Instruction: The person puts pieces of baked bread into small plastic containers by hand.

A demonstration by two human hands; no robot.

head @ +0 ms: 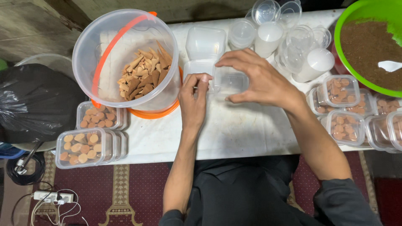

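I see my left hand (194,98) and right hand (259,79) grasping a clear box (230,81) on the white table (238,134); patterned red rug (138,188) at six o'clock.

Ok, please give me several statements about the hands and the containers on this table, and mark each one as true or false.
1. Both the left hand and the right hand are on a small clear plastic box. True.
2. The clear bucket holds cone-shaped brown pieces. True.
3. The green bowl is empty. False: it is filled with brown powder.
4. The filled lidded boxes at the left edge of the table hold cone pieces seen from their round bases. True.
5. The black plastic bag lies on the white table. False: it sits beside the table, off its left end.
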